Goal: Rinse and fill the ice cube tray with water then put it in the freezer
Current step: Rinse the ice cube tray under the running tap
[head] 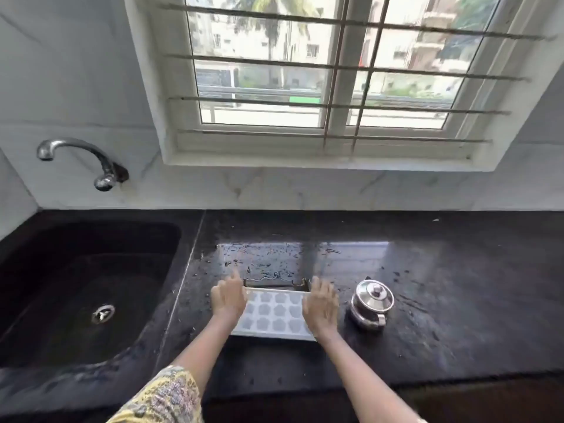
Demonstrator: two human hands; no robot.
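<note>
My sleeve [164, 395], yellow print, sits at 7 o'clock at the frame bottom, on my left forearm. Right forearm is bare.

Both hands are on the ice cube tray [274, 312], just below frame centre on the black bench [457, 300]. The left hand [229, 297] is on the tray's 9 o'clock end, fingers fairly straight, forefinger pointing to 12 o'clock. The right hand [320, 303] is on the 3 o'clock end, fingers extended over the edge. Motion blur on both, so I can't tell whether either actually grasps the tray or only rests against it.

The tray is white, with flower-shaped cells, three rows visible between my hands. It lies flat with its long side running 9 to 3. Can't tell if there's water in the cells.

A steel pot [370, 302] with a knobbed lid stands at 3 o'clock of the tray, just beside my right hand, not touching it.

The bench is wet: droplets and a puddle [268, 274] at 12 o'clock of the tray.

The sink [91, 288], dark, is at 9 o'clock, set into the bench, with a metal drain [103, 313] in its floor.

A chrome tap [76, 157] is wall-mounted at 10 o'clock above the sink, spout pointing left.

A barred window [329, 71] is at 12 o'clock, farthest back.
</note>
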